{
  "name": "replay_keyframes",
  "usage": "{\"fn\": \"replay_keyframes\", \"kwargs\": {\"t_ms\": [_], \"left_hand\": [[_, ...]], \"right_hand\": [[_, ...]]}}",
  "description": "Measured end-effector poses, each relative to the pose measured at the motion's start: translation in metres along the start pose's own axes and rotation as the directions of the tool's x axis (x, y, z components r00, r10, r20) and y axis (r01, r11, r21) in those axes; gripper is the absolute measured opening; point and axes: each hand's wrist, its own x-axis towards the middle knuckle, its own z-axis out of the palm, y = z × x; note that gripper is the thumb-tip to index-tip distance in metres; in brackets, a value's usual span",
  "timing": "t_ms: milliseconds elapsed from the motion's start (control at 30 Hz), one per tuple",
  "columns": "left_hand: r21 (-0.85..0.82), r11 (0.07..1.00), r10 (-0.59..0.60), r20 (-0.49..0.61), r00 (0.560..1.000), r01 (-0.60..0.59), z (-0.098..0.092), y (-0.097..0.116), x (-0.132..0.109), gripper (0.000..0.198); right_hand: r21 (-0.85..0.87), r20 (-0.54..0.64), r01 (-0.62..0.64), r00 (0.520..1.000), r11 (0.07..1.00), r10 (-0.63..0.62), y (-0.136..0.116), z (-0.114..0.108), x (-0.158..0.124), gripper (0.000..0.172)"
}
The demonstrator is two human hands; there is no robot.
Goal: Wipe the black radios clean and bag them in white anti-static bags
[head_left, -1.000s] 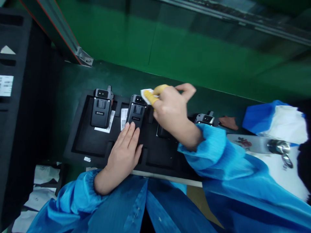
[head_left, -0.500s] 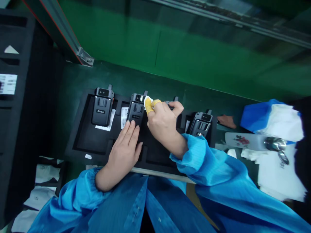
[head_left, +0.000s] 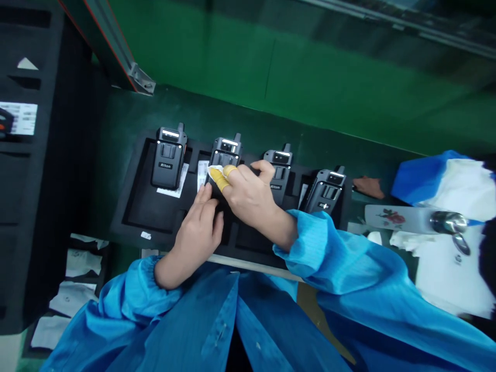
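Observation:
Four black two-way radios marked "Riton" lie back side up along a black foam tray [head_left: 132,227]. My right hand [head_left: 250,194], with yellow finger cots, pinches a small white wipe [head_left: 214,170] and presses it on the back of the second radio [head_left: 227,152] from the left. At that radio's lower left end rests my left hand [head_left: 197,227], fingers stretched and thumb apart; the radio's lower part is hidden by my hands. On either side lie the leftmost radio [head_left: 169,157], the third radio [head_left: 279,173] and the rightmost radio [head_left: 327,191].
Paper labels with barcodes [head_left: 174,186] lie under the radios. To the right are a blue box of white wipes [head_left: 420,178], a brown scrap [head_left: 368,186], a flowered dispenser with a metal top [head_left: 395,216] and white bags [head_left: 445,274]. Stacked black trays [head_left: 73,155] stand left.
My right hand has moved the wipe from the radio's upper right corner down to its lower left. My left fingers have shifted toward the radio's left edge. The whole view has shifted slightly.

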Motion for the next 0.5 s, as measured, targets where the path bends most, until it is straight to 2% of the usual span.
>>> {"fn": "replay_keyframes", "kwargs": {"t_ms": [133, 267, 367, 500], "left_hand": [[-0.015, 1.000, 0.018, -0.002, 1.000, -0.018, 0.000, -0.001, -0.001, 0.019], [0.002, 1.000, -0.018, 0.018, 1.000, 0.018, -0.005, -0.002, 0.007, 0.025], [0.072, 0.995, -0.079, 0.041, 0.996, 0.076, -0.006, 0.003, 0.022, 0.049], [0.236, 0.961, -0.159, 0.041, 0.986, 0.145, 0.003, 0.014, 0.045, 0.082]], "right_hand": [[-0.113, -0.010, -0.082, 0.997, 0.990, 0.082, 0.008, -0.004, -0.016, 0.033], [-0.165, -0.104, -0.248, 0.967, 0.955, 0.234, 0.019, -0.007, -0.037, 0.032], [-0.134, -0.146, -0.336, 0.937, 0.932, 0.316, 0.022, -0.012, -0.048, 0.028], [-0.128, -0.186, -0.378, 0.917, 0.917, 0.352, 0.021, -0.020, -0.055, 0.027]]}}
